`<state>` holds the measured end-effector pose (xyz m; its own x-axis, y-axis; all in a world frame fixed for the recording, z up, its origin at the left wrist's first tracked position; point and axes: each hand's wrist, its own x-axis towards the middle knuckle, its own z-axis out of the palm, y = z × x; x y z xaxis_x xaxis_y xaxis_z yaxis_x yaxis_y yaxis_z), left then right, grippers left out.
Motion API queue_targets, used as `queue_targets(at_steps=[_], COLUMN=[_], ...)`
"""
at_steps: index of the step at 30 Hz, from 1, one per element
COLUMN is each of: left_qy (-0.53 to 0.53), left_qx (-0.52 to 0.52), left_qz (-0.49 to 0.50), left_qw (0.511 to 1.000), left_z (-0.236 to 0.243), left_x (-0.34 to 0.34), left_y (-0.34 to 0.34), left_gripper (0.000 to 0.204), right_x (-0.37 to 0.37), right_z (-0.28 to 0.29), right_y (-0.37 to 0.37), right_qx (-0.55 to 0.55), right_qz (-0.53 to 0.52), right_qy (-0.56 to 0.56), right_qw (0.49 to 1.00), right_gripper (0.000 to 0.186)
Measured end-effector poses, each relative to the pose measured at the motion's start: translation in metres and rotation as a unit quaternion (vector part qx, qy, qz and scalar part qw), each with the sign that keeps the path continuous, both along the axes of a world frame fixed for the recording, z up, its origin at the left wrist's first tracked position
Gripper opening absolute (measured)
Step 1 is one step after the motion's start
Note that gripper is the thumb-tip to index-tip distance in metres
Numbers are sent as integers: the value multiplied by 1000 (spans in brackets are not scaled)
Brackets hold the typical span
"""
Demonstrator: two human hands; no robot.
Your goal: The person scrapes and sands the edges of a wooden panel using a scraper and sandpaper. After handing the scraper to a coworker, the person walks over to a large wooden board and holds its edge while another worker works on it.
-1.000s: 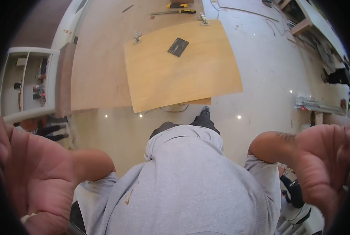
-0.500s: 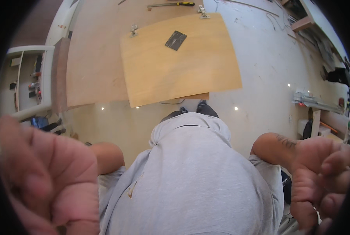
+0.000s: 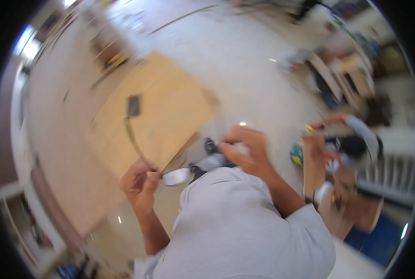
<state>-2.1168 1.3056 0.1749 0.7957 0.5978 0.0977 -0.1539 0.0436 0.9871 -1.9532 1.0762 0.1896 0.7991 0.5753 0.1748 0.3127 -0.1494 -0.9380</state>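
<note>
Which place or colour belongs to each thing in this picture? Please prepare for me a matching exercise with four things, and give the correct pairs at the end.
Column one
1. eyeglasses
2. dark rectangle
3. large sheet
4. camera wearer's shirt

Column two
A. light grey
B. lying on top of the large sheet
C. held in the fingers of the left hand
D. yellowish tan

Right pairs: 1-C, 2-B, 3-D, 4-A
</note>
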Motion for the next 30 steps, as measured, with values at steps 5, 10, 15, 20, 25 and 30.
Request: queue_targets(at_steps=[5, 10, 15, 20, 25, 30], left_qy=[148, 213, 206, 221, 276, 198], left_qx=[-80, -105, -47, 24, 100, 145], left_qz=[25, 22, 28, -81, -332, -357], left_qw=[985, 971, 977, 972, 896, 901], left_z=[-60, -87, -79, -74, -72, -49], left_x=[19, 46, 124, 237, 348, 450], left_y=[-40, -73, -141, -221, -283, -328], left_gripper=[11, 12, 20, 31, 38, 42], right_x=[11, 13, 83, 185, 275, 372], right_z=[-96, -141, -150, -139, -128, -110], right_y=[-13, -47, -105, -179, -272, -331], right_qx=[6, 61, 143, 194, 259, 301], right_qz=[-16, -4, 18, -51, -89, -78], right_qy=[448, 621, 627, 570, 543, 491], right_qw=[894, 781, 765, 797, 794, 814], right_gripper=[22, 32, 44, 43, 49, 47])
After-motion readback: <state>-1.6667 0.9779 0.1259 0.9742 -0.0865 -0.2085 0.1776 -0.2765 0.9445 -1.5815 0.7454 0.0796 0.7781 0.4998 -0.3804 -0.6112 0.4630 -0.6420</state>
